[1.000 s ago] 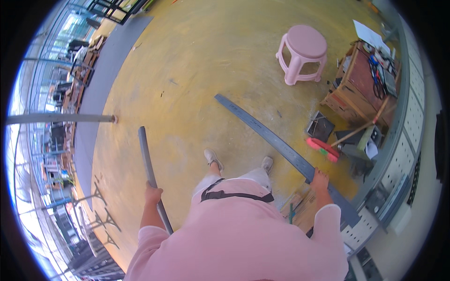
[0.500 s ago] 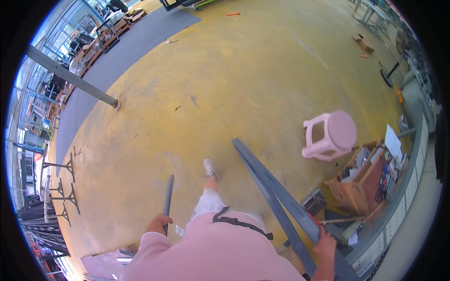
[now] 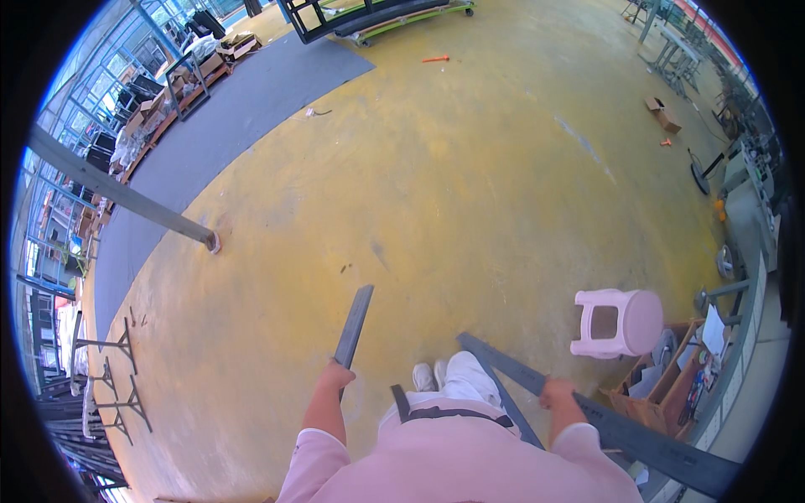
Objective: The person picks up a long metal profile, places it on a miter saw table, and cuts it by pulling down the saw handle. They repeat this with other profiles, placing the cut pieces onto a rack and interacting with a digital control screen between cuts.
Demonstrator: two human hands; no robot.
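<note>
My left hand (image 3: 340,375) is wrapped round a dark grey flat bar (image 3: 355,323), which points forward and slightly right over the floor. The rear part of that bar is hidden behind my arm and body. My right hand (image 3: 560,392) is closed on a long dark grey bar (image 3: 646,436), gripped partway along. It slants from in front of my legs back to the lower right. A second grey bar (image 3: 521,419) runs beneath it, and their far ends lie close together. My body hides the second bar's rear end.
A pink stool (image 3: 641,323) stands at right, beside a wooden box (image 3: 641,411) of tools and papers. A grey post (image 3: 126,197) rises at left near several dark metal stands (image 3: 126,402). Farther off are a wheeled green-framed cart (image 3: 407,25) and a dark mat (image 3: 210,117).
My left hand has moved forward and right, and its bar now reaches farther ahead. My right hand has come forward and left with the long bar. My feet are now together.
</note>
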